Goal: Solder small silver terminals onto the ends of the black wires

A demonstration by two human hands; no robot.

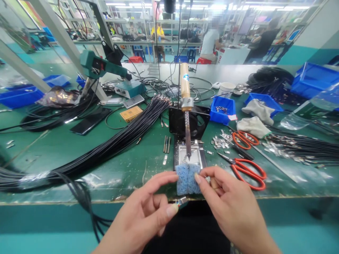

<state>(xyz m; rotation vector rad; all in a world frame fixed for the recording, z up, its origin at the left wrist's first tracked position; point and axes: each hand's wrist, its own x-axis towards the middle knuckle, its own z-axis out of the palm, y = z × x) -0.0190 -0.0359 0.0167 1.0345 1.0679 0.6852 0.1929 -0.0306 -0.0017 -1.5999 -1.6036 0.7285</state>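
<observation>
Between the thumb and fingers of my left hand is a small metal USB-type connector with thin coloured wires at its back. The left index finger reaches to the left edge of a blue sponge at the table's front edge. My right hand is closed, its thumb tip over the sponge's right edge. A small pale, shiny bit shows by its fingers; I cannot tell what it is. Behind the sponge, a soldering iron with a wooden handle points tip down over a metal tray.
A black fan stands behind the iron. Red-handled scissors and loose metal shells lie right, near a blue bin and white gloves. A thick black cable bundle crosses the left. People sit in the background.
</observation>
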